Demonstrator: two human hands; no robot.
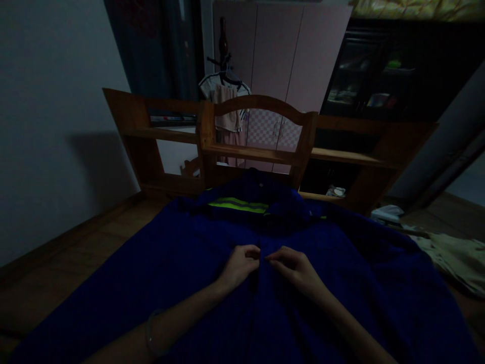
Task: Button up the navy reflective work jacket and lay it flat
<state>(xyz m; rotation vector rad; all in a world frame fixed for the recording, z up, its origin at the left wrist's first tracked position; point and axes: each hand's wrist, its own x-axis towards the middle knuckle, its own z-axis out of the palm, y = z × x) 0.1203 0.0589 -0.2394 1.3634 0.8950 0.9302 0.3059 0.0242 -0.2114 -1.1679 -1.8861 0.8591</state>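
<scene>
A dark blue jacket [182, 263] with a yellow-green and grey reflective stripe [238, 205] lies spread out in front of me, its collar end pointing away. Near its middle, my left hand [242, 260] pinches the front edge of the jacket between thumb and fingers. Just to the right, my right hand [293, 265] is closed in a pinch on the jacket's other front edge. A small gap separates the two sets of fingertips. The dim light hides any fastener there. A pale bangle [150, 333] circles my left wrist.
Behind the jacket stands a wooden shelf unit [261, 151]. Farther back are a pink wardrobe [278, 55], a coat stand [223, 43] with hung clothes and a dark cabinet [364, 76]. Light-coloured cloth [454, 258] lies at right; a white wall [56, 126] rises at left.
</scene>
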